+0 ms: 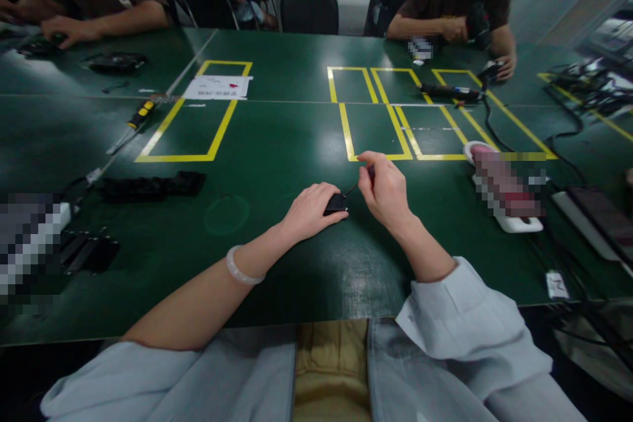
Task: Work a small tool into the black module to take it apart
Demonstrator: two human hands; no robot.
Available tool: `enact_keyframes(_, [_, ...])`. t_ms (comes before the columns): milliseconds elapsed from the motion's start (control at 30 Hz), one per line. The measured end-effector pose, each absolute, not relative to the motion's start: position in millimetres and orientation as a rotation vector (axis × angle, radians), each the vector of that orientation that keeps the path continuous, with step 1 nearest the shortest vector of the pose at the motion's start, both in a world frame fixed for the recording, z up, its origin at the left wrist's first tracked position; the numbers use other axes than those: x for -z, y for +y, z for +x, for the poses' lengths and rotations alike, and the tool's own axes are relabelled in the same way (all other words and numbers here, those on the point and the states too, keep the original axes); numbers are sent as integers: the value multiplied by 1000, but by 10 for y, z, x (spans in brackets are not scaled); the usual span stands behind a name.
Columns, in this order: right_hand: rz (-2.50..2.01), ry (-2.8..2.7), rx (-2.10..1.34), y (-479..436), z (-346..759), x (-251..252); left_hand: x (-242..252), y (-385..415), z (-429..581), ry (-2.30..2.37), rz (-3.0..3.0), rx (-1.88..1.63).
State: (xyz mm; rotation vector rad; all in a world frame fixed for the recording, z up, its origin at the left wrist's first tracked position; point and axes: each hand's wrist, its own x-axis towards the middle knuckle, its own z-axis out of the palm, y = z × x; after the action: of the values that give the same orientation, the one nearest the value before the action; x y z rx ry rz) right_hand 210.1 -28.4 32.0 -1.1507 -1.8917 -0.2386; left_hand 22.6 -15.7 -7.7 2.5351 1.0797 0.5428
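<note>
A small black rectangular part (pixel 335 204) lies on the green table, with my left hand (pixel 312 210) closed around it, thumb along the near side and fingers over the far side. In a fist, my right hand (pixel 384 186) grips a thin-shafted screwdriver (pixel 351 190); most of its handle is hidden by the fingers. The dark shaft slants down to the left, and its tip is at the right end of the black part. Whether the tip touches the part is too small to tell.
A strip of black parts (pixel 151 186) and flat black pieces (pixel 89 252) lie left. Farther off are a yellow-black screwdriver (pixel 142 115) and a paper sheet (pixel 217 87). A phone (pixel 509 184) and cables (pixel 568 105) are right. Two co-workers sit opposite, one holding a power tool (pixel 478 26).
</note>
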Motion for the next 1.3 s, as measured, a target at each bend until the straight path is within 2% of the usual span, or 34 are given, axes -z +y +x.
enact_keyframes(1300, [-1198, -1916, 223, -314, 2106, -367, 90, -155, 220, 1090, 2528, -534])
